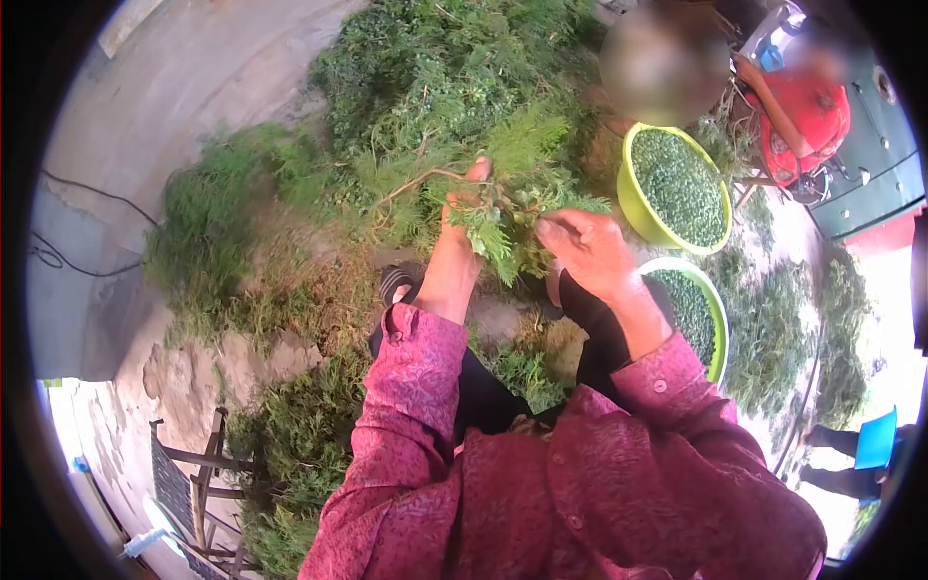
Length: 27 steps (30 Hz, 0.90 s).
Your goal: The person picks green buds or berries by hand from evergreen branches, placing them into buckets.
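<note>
My left hand is closed round a leafy conifer branch with flat, feathery green sprays and a brown stem pointing left. The thumb points up beside the stem. Just right of the sprays, my right hand is closed, thumb and fingertips together at the edge of the foliage; anything between them is too small to make out. A yellow-green basin full of small green pieces, like cones or seeds, stands beyond my right hand. Nearer to me, a second basin of similar pieces is partly behind my right forearm.
A large heap of cut green branches lies ahead, with more branches at my left. A person in red sits at upper right. Lower left stands a wooden chair or stool. Black cable runs along the left side.
</note>
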{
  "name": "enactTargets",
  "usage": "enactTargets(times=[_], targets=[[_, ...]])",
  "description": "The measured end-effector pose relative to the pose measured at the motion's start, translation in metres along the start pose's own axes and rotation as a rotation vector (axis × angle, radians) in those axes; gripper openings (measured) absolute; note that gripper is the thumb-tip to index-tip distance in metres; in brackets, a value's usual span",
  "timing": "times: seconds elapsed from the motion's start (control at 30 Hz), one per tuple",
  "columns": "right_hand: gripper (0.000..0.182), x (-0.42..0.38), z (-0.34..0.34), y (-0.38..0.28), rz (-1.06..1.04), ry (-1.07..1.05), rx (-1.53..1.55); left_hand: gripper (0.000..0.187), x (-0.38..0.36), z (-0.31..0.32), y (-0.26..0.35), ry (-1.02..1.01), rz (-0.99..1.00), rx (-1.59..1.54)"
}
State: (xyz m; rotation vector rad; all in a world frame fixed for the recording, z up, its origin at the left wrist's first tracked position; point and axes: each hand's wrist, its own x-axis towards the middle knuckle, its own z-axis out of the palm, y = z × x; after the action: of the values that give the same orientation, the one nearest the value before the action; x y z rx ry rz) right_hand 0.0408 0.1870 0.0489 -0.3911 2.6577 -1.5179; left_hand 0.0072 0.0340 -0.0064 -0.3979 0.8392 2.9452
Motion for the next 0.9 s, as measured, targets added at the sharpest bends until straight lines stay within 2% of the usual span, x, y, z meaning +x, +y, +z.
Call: enactTargets(times=[0.17, 0.23, 0.37, 0.43, 0.47, 0.5, 0.53, 0.57, 0.63, 0.67, 0.7, 0.77, 0.8, 0.83, 0.9], targets=[[0.041, 0.015, 0.019, 0.016, 0.076, -0.007, -0.114, 0.02, 0.011, 0.003, 0.002, -0.035, -0.01, 0.047], [0.038, 0.02, 0.029, 0.028, 0.13, 0.055, 0.124, 0.026, 0.016, -0.003, 0.001, 0.016, 0.038, 0.155], [0.029, 0.016, 0.025, 0.018, 0.174, 0.006, 0.111, 0.026, 0.02, 0.0, 0.0, 0.091, 0.112, 0.277], [0.022, 0.014, 0.02, 0.02, 0.083, 0.001, -0.044, 0.025, 0.013, 0.006, 0.007, 0.167, 0.086, 0.479], [0.022, 0.009, 0.015, 0.017, 0.081, 0.002, -0.043, 0.026, 0.015, 0.003, 0.005, 0.208, 0.113, 0.455], [0.017, 0.0, 0.008, 0.012, 0.321, -0.146, 0.279, 0.026, 0.016, 0.003, 0.009, 0.206, 0.115, 0.455], [0.013, -0.009, 0.001, 0.007, 0.559, -0.296, 0.601, 0.027, 0.017, 0.001, 0.016, 0.163, 0.128, 0.268], [0.013, -0.015, -0.007, 0.006, 0.559, -0.298, 0.594, 0.027, 0.017, -0.002, 0.021, 0.121, 0.142, 0.077], [0.009, -0.024, -0.021, 0.005, 0.583, -0.334, 1.031, 0.028, 0.019, -0.015, 0.023, 0.06, 0.082, 0.108], [0.016, -0.02, -0.028, 0.003, 0.52, -0.249, 1.036, 0.029, 0.02, -0.017, 0.02, 0.066, 0.09, 0.215], [0.011, -0.012, -0.035, 0.003, 0.458, -0.215, 1.082, 0.031, 0.02, -0.017, 0.019, 0.071, 0.098, 0.324], [0.008, 0.001, -0.04, -0.01, 0.294, -0.079, 0.901, 0.026, 0.011, 0.0, 0.019, 0.12, 0.065, 0.37], [0.019, 0.009, -0.041, -0.015, 0.276, -0.089, 0.754, 0.027, 0.015, -0.003, 0.015, 0.099, 0.079, 0.418], [0.019, 0.015, -0.034, -0.012, 0.274, -0.089, 0.754, 0.028, 0.019, -0.006, 0.012, 0.078, 0.094, 0.466], [0.025, 0.026, -0.014, 0.004, -0.086, -0.046, 0.014, 0.031, 0.023, -0.008, 0.012, 0.017, 0.101, 0.461]])
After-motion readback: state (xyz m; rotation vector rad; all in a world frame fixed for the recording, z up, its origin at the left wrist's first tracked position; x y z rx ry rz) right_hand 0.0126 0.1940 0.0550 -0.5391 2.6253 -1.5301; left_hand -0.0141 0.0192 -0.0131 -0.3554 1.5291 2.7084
